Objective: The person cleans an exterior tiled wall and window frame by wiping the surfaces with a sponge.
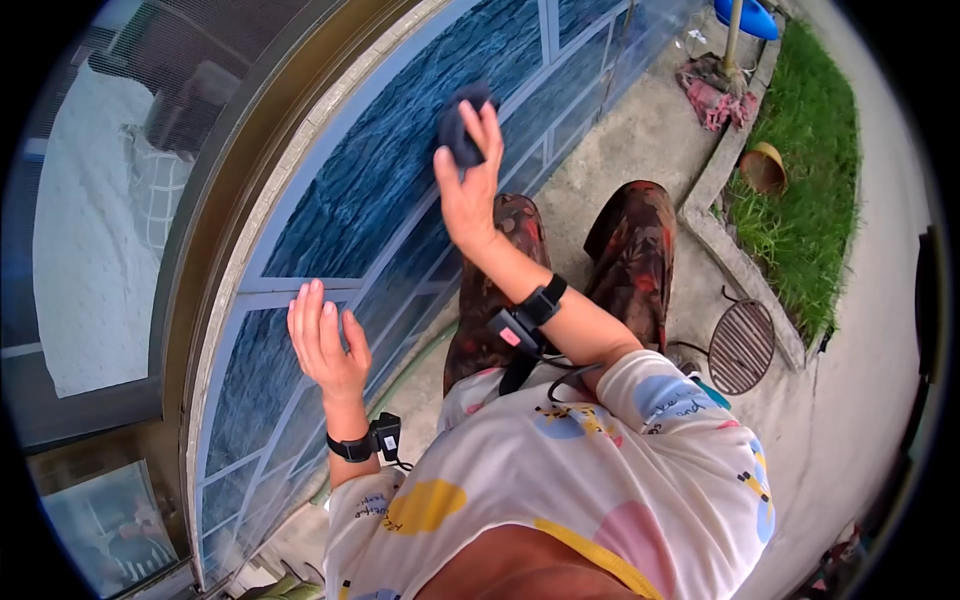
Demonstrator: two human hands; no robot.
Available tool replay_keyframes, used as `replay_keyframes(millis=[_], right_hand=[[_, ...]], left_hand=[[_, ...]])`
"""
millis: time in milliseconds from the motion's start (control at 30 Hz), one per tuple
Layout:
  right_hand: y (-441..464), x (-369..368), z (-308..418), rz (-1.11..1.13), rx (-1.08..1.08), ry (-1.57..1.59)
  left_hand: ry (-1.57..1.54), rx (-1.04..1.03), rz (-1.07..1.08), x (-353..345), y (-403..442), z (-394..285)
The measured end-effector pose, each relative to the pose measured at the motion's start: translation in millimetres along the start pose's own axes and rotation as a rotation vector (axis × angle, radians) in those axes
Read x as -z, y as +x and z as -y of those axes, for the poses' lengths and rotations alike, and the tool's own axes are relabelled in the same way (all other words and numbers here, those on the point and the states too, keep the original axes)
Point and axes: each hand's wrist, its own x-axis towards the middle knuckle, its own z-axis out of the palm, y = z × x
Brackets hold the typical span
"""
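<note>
On my feed, the right hand (468,198) grips a crumpled dark-navy cloth (458,132) against the blue stone-patterned tile wall (350,215). The left hand (335,355), fingers loosely extended, holds nothing beside that wall's nearer part. I judge wiping in progress; I can't tell wiped tiles from unwiped ones.

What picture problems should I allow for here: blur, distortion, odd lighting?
Head view: the dark cloth at the right hand is smeared, probably by motion, while the left hand looks sharper; head view: wide-lens distortion bends the pale ledge into a curve and leaves the corners black; head view: soft light, no hard shadow across the tiled wall.
</note>
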Motion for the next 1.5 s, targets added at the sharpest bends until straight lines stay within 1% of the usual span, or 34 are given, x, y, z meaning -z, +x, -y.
replay_keyframes(millis=[67, 133, 200, 233, 267, 300, 333, 400, 433, 467, 500, 533, 567, 600, 633, 667, 700, 733, 767, 800, 867, 933, 1000, 1067, 1133, 1200, 1267, 1333, 1400, 1467, 1500], right_hand=[[-59.4, -1.1, 10.4, 0.215, 0.046, -0.025], [-81.4, -0.6, 12.5, 0.348, 0.128, 0.009], [-58.3, -2.0, -9.6, 0.298, 0.232, -0.019], [-32.3, -0.2, -12.5, 0.211, 0.262, -0.041], [-0.2, 5.8, -16.8, 0.137, 0.219, -0.103], [36.4, 9.1, -23.5, -0.025, 0.185, -0.099], [71.5, 14.8, -26.9, -0.153, 0.071, -0.033], [134.8, 30.9, -63.8, -0.24, -0.004, 0.013], [146.8, 33.2, -61.7, -0.238, -0.068, 0.075], [156.9, 32.4, -42.0, -0.236, -0.127, 0.132], [144.1, 19.7, -24.9, -0.288, -0.022, 0.006], [120.7, 3.9, 0.0, -0.262, 0.034, -0.032], [93.3, -12.2, 13.1, -0.238, 0.196, -0.06], [59.5, -25.0, 32.1, -0.144, 0.225, -0.053], [27.3, -31.5, 47.2, 0.0, 0.316, -0.029], [-5.0, -38.9, 57.0, 0.128, 0.368, 0.073], [-31.1, -37.3, 61.5, 0.315, 0.438, 0.034], [-40.1, -35.9, 63.6, 0.427, 0.562, 0.04], [-40.2, -36.3, 58.4, 0.491, 0.669, 0.05], [-30.4, -30.9, 44.8, 0.523, 0.763, 0.064], [14.5, -11.5, 40.5, 0.483, 0.809, -0.044], [73.1, 6.1, 34.0, 0.184, 0.653, -0.167], [136.1, 17.3, 10.5, -0.105, 0.433, -0.131], [182.4, 33.0, -9.7, -0.207, 0.224, 0.01], [190.6, 33.3, -21.3, -0.279, 0.151, -0.02], [153.4, 17.5, -3.2, -0.259, 0.083, -0.011], [91.7, 5.8, 5.5, -0.136, 0.083, 0.009], [33.1, 1.9, -2.0, -0.01, 0.155, -0.01], [6.1, 11.5, -24.0, 0.11, 0.216, -0.075], [25.9, 23.2, -35.2, 0.073, 0.159, -0.095], [45.7, 23.3, -44.9, -0.034, 0.098, -0.071]], left_hand=[[0.072, -0.003, -0.014, -3.2, 3.8, -3.1], [0.079, -0.015, -0.022, -6.5, 13.6, -3.1], [0.093, -0.025, -0.033, -2.9, 18.4, -1.8], [0.095, -0.023, -0.047, 1.1, 18.8, -0.9], [0.102, -0.018, -0.061, 5.4, 17.1, 0.7], [0.123, -0.01, -0.054, 11.0, 12.8, 1.7], [0.123, 0.016, -0.072, 18.5, 5.8, 1.3], [0.137, 0.047, -0.091, 33.1, -4.6, 3.4], [0.154, 0.062, -0.089, 39.6, -8.6, 2.1], [0.165, 0.078, -0.092, 43.8, -11.8, 1.0], [0.157, 0.082, -0.112, 46.2, -12.9, 0.8], [0.155, 0.078, -0.127, 47.9, -12.4, -0.6], [0.124, 0.083, -0.143, 48.5, -9.7, -0.4], [0.092, 0.084, -0.166, 46.7, -5.0, 0.4], [0.095, 0.071, -0.171, 44.7, 0.4, -0.2], [0.089, 0.058, -0.192, 41.2, 7.3, -0.2], [0.097, 0.029, -0.198, 38.0, 14.1, -1.0], [0.106, 0.003, -0.199, 36.0, 19.2, -3.1], [0.115, -0.016, -0.196, 35.0, 22.4, -4.3], [0.11, -0.022, -0.201, 35.9, 22.4, -4.5], [0.135, -0.019, -0.169, 36.4, 18.9, -5.2], [0.115, -0.01, -0.187, 36.6, 11.0, -4.3], [0.153, 0.053, -0.146, 36.6, 4.0, -2.8], [0.118, 0.044, -0.171, 32.8, 6.8, -2.9], [0.1, 0.018, -0.161, 25.9, 15.5, -5.1], [0.085, -0.03, -0.176, 13.9, 29.9, -6.9], [0.101, -0.089, -0.171, -1.5, 50.4, -9.6], [0.096, -0.098, -0.18, -14.2, 66.7, -9.8], [0.115, -0.102, -0.142, -22.5, 81.8, -9.1], [0.143, -0.109, -0.122, -24.5, 78.6, -3.3], [0.203, -0.129, -0.053, -23.3, 75.2, 0.6]])
